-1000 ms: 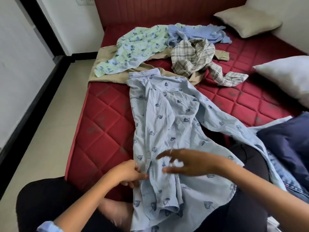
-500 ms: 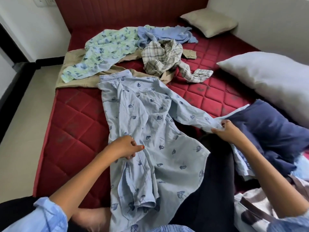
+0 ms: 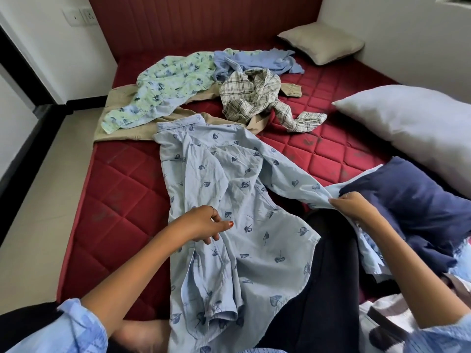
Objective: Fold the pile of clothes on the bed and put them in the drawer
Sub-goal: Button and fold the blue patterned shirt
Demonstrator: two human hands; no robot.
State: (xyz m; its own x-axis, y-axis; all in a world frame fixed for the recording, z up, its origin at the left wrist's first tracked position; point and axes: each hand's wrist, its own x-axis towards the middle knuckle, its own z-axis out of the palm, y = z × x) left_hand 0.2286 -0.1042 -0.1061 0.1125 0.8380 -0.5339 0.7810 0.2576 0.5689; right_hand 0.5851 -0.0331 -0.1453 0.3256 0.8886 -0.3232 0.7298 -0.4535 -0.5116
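soft shirt, hold it by the edges

shirt (image 3: 224, 200) cloth looks thin and floppy, so it should be light and bend any way you pull it. it lies flat on the red bed (image 3: 119, 200), collar far away, bottom end over the person's lap. it will not break, but i think it will slide and bunch up if you grab it in the middle.

the left hand (image 3: 201, 226) rests on the shirt's left side with its fingers curled on the cloth, maybe pinching a fold. the right hand (image 3: 353, 206) is closed around the end of the right sleeve (image 3: 293, 180), pulled out to the side by the dark blue cloth (image 3: 418, 200).

good places to hold look like the sleeve end, the shoulders and the bottom edge. more clothes (image 3: 211, 90) wait in a heap farther up the bed. no drawer can be seen.
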